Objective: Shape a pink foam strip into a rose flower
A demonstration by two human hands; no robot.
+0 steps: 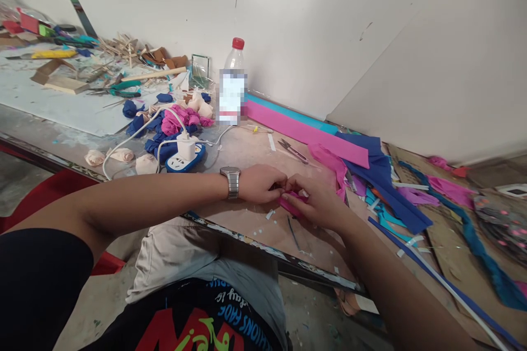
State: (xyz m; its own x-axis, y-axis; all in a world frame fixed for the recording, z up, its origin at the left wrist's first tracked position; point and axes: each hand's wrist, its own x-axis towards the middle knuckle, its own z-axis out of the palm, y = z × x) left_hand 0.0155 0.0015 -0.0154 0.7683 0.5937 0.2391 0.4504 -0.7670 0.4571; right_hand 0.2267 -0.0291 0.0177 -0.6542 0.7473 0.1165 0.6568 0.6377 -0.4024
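My left hand [261, 182], a metal watch [231, 182] on its wrist, meets my right hand [317, 200] just above the front part of the table. Between them is a small piece of pink crepe paper [293, 205]. The fingers and thumb of my right hand are closed on it. My left fingertips pinch at its near end, partly hiding it. Behind my hands lie small thread snips [293, 151] and a crumpled strip of pink crepe paper [327, 160]. Small white scraps [270, 214] are scattered close by on the tabletop.
Folded pink crepe paper [304, 131] and blue sheets [382, 192] stretch along the right. A bottle with a red cap [237, 44] stands at the back. To the left are a power strip [181, 163] with a cable, several crepe rosettes [177, 119], and green-handled pliers [123, 88].
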